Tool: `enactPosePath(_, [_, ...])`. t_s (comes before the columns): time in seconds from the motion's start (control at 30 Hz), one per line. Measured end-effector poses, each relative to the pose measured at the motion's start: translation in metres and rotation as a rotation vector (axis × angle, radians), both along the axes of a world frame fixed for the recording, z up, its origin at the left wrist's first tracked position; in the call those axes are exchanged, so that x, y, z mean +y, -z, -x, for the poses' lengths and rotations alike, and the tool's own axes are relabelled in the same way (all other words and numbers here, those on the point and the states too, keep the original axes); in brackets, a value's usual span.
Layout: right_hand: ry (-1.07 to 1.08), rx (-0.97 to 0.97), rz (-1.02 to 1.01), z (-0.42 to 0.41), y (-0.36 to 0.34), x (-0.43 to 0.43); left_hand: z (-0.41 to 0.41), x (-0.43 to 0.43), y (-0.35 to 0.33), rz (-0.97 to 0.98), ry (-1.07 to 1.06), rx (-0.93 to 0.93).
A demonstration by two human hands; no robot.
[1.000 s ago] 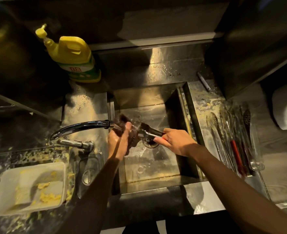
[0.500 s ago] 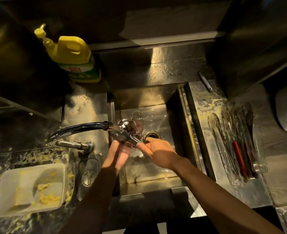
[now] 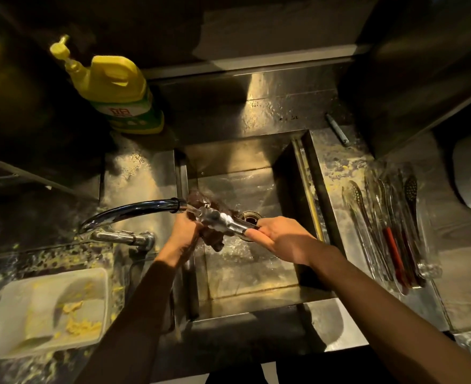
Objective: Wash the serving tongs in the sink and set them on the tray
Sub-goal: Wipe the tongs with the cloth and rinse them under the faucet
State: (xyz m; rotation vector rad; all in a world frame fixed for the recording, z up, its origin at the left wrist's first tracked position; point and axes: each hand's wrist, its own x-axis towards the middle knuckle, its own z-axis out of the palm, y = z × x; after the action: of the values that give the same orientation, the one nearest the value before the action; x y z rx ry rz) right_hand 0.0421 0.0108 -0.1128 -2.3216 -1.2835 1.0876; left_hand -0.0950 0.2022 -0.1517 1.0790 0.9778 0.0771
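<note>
Steel tongs (image 3: 223,220) | axis sideways, pointing left | right hand (image 3: 284,239) grips | left hand (image 3: 183,235): cloth (image 3: 214,239)

tongs (image 3: 223,221) over sink (image 3: 256,306), tray (image 3: 434,273) rt

Both forearms, left hand (image 3: 183,232) and right hand (image 3: 283,238) are bare.

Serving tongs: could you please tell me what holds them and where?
The right hand grips the serving tongs by the end near the drain; the left hand holds a dark scrubber against the other end.
</note>
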Motion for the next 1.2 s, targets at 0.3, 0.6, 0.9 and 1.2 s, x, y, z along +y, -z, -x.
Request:
enactPosePath(0.3, [0.114, 0.133, -0.043, 0.024, 0.010, 0.005, -0.011, 0.007, 0.004, -0.110, 0.035, 0.121])
enactPosePath(0.6, [-0.014, -0.168, -0.049, 0.005, 0.019, -0.024, 0.003, -0.004, -0.012, 0.233, -0.190, -0.068])
enactPosePath(0.9, [0.205, 0.078, -0.102, 0.044, 0.027, 0.001, -0.008, -0.031, -0.018, 0.537, -0.409, -0.247])
enactPosePath(1.2, [0.230, 0.061, -0.029, 0.018, 0.021, -0.006, -0.006, -0.020, -0.025, -0.041, -0.123, -0.056])
